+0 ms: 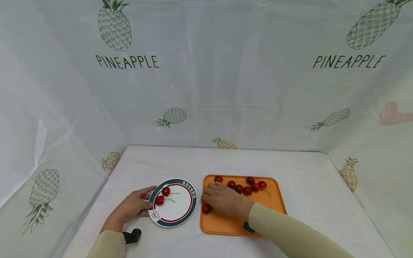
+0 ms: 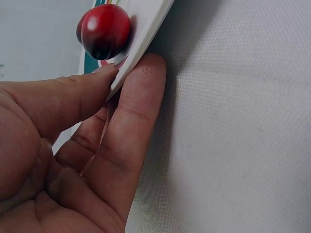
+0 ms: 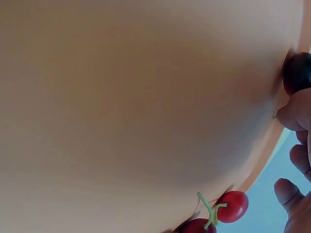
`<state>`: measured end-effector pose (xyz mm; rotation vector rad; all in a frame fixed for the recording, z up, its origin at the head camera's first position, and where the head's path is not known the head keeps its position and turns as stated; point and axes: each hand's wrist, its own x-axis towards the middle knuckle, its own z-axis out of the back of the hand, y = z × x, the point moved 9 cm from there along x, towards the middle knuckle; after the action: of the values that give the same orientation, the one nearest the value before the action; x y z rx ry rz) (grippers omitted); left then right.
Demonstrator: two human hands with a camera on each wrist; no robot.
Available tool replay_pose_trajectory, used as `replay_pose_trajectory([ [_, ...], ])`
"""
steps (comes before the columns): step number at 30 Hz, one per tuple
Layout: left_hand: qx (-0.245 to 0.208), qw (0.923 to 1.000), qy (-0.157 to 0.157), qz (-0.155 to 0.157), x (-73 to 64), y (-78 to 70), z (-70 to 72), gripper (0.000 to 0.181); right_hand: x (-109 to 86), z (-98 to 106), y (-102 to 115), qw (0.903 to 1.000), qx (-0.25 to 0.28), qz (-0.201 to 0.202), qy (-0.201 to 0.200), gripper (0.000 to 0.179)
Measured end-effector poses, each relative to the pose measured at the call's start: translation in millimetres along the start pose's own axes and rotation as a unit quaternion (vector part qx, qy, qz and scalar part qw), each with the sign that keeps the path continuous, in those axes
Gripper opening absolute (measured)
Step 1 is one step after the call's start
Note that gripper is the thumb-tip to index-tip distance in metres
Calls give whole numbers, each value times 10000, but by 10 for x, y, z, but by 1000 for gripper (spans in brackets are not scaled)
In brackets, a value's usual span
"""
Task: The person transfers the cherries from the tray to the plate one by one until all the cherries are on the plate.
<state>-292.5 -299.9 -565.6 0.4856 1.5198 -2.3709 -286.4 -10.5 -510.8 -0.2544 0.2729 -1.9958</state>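
My left hand point(image 1: 135, 203) grips the edge of a white plate point(image 1: 176, 208) with a green-and-red rim. In the left wrist view the thumb presses on top of the rim, the fingers underneath. Two red cherries point(image 1: 159, 200) with stems lie on the plate's left half. On the left side of an orange tray point(image 1: 221, 228), my right hand point(image 1: 226, 199) reaches down with curved fingers. Its thumb is right at a dark cherry point(image 3: 297, 75) in the right wrist view, beside a short bit of green stem point(image 3: 274, 115); the other visible fingertips stand apart from the thumb.
Several more cherries point(image 1: 247, 190) lie along the back of the tray, and one cherry point(image 1: 218, 178) sits by its back left corner. Plate and tray stand side by side on a white-covered table point(image 1: 311, 201). A pineapple-printed curtain point(image 1: 205, 87) rises behind and at both sides.
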Motion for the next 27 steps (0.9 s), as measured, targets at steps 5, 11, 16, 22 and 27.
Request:
replay_pose_trajectory([
  [5, 11, 10000, 42, -29, -19, -11, -5, 72, -30, -25, -8, 9998, -4, -47, 185, 22],
  [11, -18, 10000, 46, -25, -15, -14, -6, 72, -78, -64, -82, 9994, 194, -285, 5, 20],
  [16, 51, 10000, 0, 6, -28, -9, -8, 73, -47, -120, -110, 9988, 329, -350, 1, 24],
  [22, 78, 10000, 5, 3, -44, -29, -13, 73, -61, -123, -87, 9990, 253, -285, 244, 26],
  [27, 74, 10000, 7, 26, -38, -31, 3, 73, -173, -62, -93, 9993, 152, -286, 168, 24],
])
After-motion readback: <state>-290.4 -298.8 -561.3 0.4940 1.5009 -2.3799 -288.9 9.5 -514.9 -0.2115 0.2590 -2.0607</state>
